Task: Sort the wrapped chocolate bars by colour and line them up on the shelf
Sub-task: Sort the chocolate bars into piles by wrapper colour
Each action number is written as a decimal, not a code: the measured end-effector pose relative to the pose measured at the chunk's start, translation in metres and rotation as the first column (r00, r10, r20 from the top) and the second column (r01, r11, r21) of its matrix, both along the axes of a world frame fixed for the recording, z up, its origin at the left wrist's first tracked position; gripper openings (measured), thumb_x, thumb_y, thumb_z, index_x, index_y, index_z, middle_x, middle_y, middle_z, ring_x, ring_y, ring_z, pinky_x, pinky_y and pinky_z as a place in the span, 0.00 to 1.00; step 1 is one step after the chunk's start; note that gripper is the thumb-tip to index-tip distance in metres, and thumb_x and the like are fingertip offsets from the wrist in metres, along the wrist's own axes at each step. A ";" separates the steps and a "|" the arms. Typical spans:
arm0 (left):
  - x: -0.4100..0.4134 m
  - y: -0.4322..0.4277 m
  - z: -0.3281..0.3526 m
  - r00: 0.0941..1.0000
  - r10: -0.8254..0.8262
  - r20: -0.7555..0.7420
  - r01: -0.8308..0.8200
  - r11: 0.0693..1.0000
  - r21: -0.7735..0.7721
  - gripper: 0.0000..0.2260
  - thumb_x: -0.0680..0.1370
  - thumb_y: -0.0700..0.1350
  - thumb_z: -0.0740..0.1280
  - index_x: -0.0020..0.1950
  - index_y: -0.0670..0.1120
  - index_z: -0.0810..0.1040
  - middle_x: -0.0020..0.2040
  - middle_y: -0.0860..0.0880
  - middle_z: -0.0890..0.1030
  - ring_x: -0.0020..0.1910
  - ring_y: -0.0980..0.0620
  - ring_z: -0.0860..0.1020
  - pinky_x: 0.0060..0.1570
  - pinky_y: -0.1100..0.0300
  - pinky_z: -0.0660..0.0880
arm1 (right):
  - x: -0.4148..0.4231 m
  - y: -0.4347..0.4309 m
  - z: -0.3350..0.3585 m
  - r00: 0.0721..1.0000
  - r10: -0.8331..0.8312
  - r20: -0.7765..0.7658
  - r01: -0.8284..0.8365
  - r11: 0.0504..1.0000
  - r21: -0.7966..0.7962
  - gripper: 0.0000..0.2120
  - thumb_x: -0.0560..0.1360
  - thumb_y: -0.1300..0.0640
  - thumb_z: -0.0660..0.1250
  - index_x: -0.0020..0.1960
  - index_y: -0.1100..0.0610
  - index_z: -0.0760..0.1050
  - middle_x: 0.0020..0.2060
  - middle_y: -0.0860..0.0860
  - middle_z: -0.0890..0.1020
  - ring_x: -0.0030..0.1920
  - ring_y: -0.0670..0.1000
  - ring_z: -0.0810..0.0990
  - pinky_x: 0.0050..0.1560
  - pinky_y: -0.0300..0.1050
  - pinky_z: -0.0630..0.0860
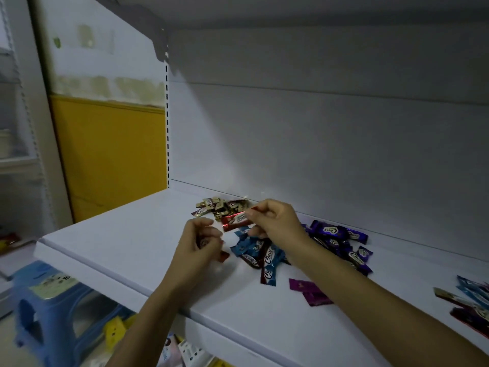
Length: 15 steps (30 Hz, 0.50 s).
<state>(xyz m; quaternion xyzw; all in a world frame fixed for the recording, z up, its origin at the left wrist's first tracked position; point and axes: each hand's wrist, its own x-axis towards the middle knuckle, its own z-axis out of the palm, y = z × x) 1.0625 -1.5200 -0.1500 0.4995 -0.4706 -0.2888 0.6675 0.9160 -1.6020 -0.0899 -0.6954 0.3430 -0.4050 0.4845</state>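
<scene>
White shelf [127, 242], bars in loose heaps, not lined up yet.

Right hand [277, 223]: thumb and fingertips clamped on one end of a red bar [234, 222], held just above the shelf, mid-depth, left of centre. Bar lies roughly level and points left.

Left hand [198, 245]: fingers curled round a dark red bar [224, 256]; only its crimped end shows below the palm. Hand sits just left of the red bar, near it, not touching.

Heaps on the shelf:
- gold heap [211, 205] at the back edge, against the back panel [317, 128], just behind both hands
- light blue heap [246, 246] below the right hand, with a few dark brown-red bars mixed in on top
- purple heap [336, 239] to the right of the right wrist, towards the back edge
- two magenta wrappers [309, 291] nearer the front edge, apart from the heaps, partly under the right forearm
- mixed blue and red heap [471, 300] at the right edge of view, cut off

Blue stool [45, 305] stands on the floor below the shelf's left front corner. Yellow panel [111, 154] is behind the left end.
</scene>
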 end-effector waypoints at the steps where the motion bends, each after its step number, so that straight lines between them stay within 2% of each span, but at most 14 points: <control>1: 0.002 -0.001 0.001 0.990 0.044 -0.134 -0.044 0.999 -0.004 0.13 0.79 0.32 0.60 0.54 0.50 0.72 0.49 0.49 0.80 0.44 0.55 0.81 0.37 0.65 0.78 | 0.001 -0.006 0.001 0.999 -0.047 0.027 0.047 0.999 0.023 0.02 0.75 0.61 0.69 0.44 0.59 0.77 0.37 0.51 0.83 0.30 0.43 0.81 0.33 0.33 0.77; 3: 0.009 -0.001 0.004 0.900 0.056 -0.433 -0.065 0.998 -0.007 0.17 0.79 0.29 0.55 0.57 0.49 0.72 0.53 0.48 0.80 0.52 0.51 0.80 0.45 0.59 0.79 | 0.009 -0.013 0.001 0.995 -0.094 0.024 0.095 0.995 -0.021 0.03 0.74 0.63 0.70 0.42 0.58 0.78 0.37 0.51 0.83 0.33 0.43 0.82 0.34 0.34 0.76; 5: 0.018 0.002 0.004 0.701 -0.056 -0.711 0.001 0.997 -0.077 0.22 0.78 0.27 0.52 0.64 0.47 0.69 0.56 0.46 0.81 0.57 0.45 0.79 0.57 0.48 0.76 | 0.025 -0.013 -0.002 0.989 -0.133 -0.060 0.117 0.968 -0.221 0.03 0.72 0.61 0.72 0.42 0.55 0.80 0.36 0.47 0.83 0.35 0.40 0.82 0.37 0.33 0.77; 6: 0.022 0.004 0.005 0.606 -0.099 -0.789 0.013 0.993 -0.115 0.23 0.77 0.27 0.52 0.66 0.47 0.68 0.57 0.45 0.81 0.58 0.43 0.78 0.61 0.44 0.73 | 0.034 -0.011 -0.004 0.978 -0.165 -0.127 0.109 0.926 -0.362 0.01 0.72 0.59 0.72 0.43 0.54 0.81 0.37 0.45 0.83 0.36 0.39 0.81 0.39 0.33 0.78; 8: 0.024 0.009 0.006 0.518 -0.120 -0.847 -0.018 0.988 -0.151 0.24 0.76 0.28 0.50 0.66 0.47 0.68 0.56 0.46 0.82 0.58 0.43 0.78 0.63 0.44 0.71 | 0.049 -0.009 -0.009 0.912 -0.286 -0.292 0.037 0.769 -0.638 0.04 0.75 0.56 0.69 0.48 0.53 0.83 0.40 0.47 0.84 0.40 0.44 0.81 0.43 0.40 0.79; 10: 0.023 0.011 0.006 0.483 -0.120 -0.867 -0.072 0.982 -0.175 0.23 0.77 0.29 0.49 0.67 0.46 0.69 0.55 0.47 0.82 0.59 0.45 0.78 0.60 0.49 0.72 | 0.062 -0.007 -0.016 0.806 -0.378 -0.456 -0.120 0.650 -0.751 0.07 0.76 0.54 0.66 0.50 0.51 0.82 0.45 0.49 0.84 0.45 0.49 0.81 0.45 0.44 0.77; 11: 0.023 0.011 0.006 0.466 -0.125 -0.876 -0.088 0.978 -0.186 0.23 0.77 0.30 0.49 0.67 0.46 0.70 0.55 0.48 0.82 0.60 0.45 0.77 0.58 0.51 0.72 | 0.067 -0.006 -0.020 0.755 -0.370 -0.541 -0.207 0.649 -0.732 0.08 0.76 0.52 0.66 0.50 0.51 0.82 0.45 0.49 0.84 0.46 0.51 0.80 0.45 0.45 0.76; 13: 0.024 0.011 0.004 0.440 -0.131 -0.888 -0.103 0.975 -0.195 0.22 0.77 0.30 0.50 0.66 0.46 0.72 0.54 0.48 0.83 0.60 0.46 0.78 0.55 0.54 0.73 | 0.075 -0.003 -0.031 0.685 -0.282 -0.672 -0.325 0.707 -0.628 0.11 0.75 0.47 0.66 0.49 0.52 0.82 0.45 0.50 0.83 0.46 0.53 0.80 0.44 0.45 0.75; 15: 0.024 0.009 0.004 0.432 -0.124 -0.893 -0.110 0.976 -0.189 0.21 0.77 0.31 0.51 0.63 0.46 0.74 0.52 0.48 0.84 0.58 0.47 0.79 0.51 0.54 0.74 | 0.081 -0.003 -0.039 0.695 -0.219 -0.685 -0.347 0.732 -0.586 0.11 0.75 0.47 0.66 0.50 0.52 0.82 0.48 0.51 0.81 0.48 0.53 0.79 0.46 0.46 0.75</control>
